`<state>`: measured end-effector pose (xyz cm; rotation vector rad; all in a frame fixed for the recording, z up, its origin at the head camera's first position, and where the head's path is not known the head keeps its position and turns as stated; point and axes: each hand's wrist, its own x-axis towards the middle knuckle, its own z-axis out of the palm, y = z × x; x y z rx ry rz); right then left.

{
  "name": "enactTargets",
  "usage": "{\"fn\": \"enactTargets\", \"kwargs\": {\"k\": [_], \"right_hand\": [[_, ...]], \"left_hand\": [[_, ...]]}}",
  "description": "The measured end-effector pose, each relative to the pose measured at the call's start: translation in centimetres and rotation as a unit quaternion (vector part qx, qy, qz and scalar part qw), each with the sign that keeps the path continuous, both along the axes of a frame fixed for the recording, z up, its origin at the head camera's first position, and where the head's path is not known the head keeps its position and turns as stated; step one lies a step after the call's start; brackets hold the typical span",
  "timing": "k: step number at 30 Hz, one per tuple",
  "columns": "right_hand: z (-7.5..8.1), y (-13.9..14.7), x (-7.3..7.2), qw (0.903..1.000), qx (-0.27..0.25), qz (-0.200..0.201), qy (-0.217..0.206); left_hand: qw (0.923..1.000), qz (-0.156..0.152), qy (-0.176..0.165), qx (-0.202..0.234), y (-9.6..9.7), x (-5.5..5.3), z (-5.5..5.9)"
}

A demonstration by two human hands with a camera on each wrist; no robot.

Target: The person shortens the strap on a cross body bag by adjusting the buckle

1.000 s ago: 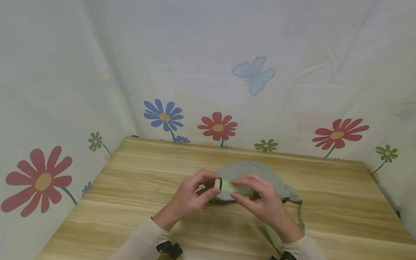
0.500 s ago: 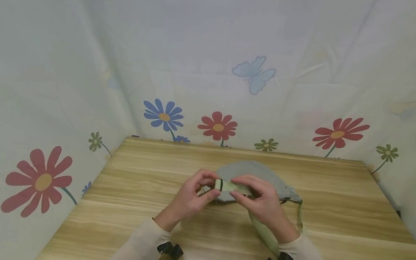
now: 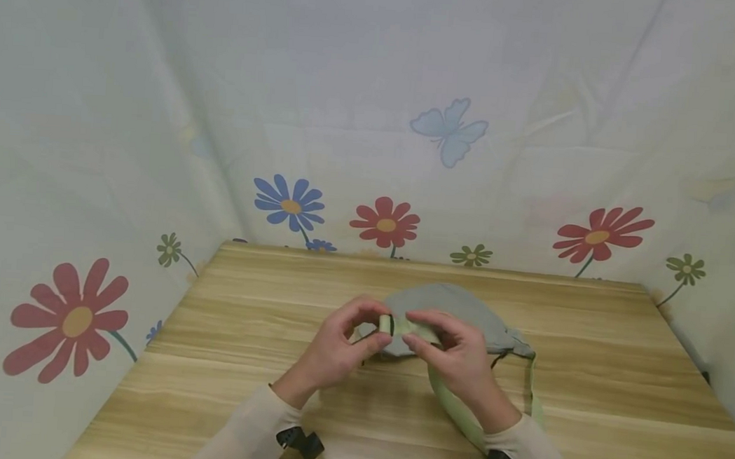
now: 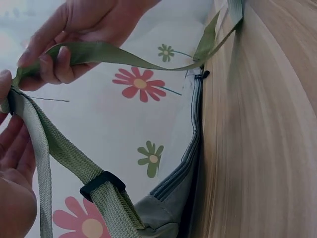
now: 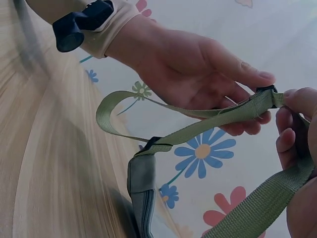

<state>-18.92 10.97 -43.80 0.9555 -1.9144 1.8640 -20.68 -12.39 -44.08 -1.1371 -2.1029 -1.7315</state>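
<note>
A grey waist bag [image 3: 464, 309] with a zipper [image 4: 194, 124] lies on the table behind both hands. Its green webbing strap [image 5: 198, 127] is lifted off the surface. My left hand [image 3: 339, 340] holds a black strap slider [image 5: 267, 89] between thumb and fingers, the webbing looped through it. Close by on the right, my right hand [image 3: 461, 351] pinches the strap, thumb below and fingers above. From there the strap [image 3: 458, 407] hangs beneath the right wrist and runs back to the bag's right end. A second black buckle [image 4: 102, 185] sits on the webbing near the bag's other end.
The wood-grain table [image 3: 263, 279] extends to a white curtain [image 3: 351, 81] printed with flowers and a butterfly, which stands behind and at both sides. Each wrist carries a black camera; one is the left wrist camera [image 3: 300, 443].
My right hand has shifted slightly left and the strap hanging under it has swung left. The left hand has stayed nearly still with the slider. The bag has not moved.
</note>
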Motion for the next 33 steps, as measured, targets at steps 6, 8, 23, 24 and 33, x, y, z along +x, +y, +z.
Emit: {"fn": "enactTargets", "kwargs": {"k": [6, 8, 23, 24, 33], "right_hand": [[0.1, 0.0, 0.2, 0.9996, 0.003, -0.007, -0.027], [0.1, 0.0, 0.2, 0.9993, 0.001, -0.006, -0.037], [-0.1, -0.2, 0.1, 0.9998, 0.01, 0.0, -0.015], [-0.1, -0.2, 0.1, 0.9998, 0.008, 0.001, -0.019], [0.0, -0.5, 0.1, 0.9987, 0.05, -0.008, 0.002]], "left_hand": [[0.999, 0.03, -0.027, -0.02, -0.1, 0.1, 0.4], [0.9975, 0.039, -0.047, -0.036, -0.2, 0.2, 0.6], [0.9942, -0.003, -0.107, -0.007, -0.4, 0.4, 1.2], [0.9939, -0.003, -0.11, -0.009, -0.4, 0.4, 1.3], [0.9933, -0.022, -0.113, 0.01, -0.2, 0.5, 1.2]]}}
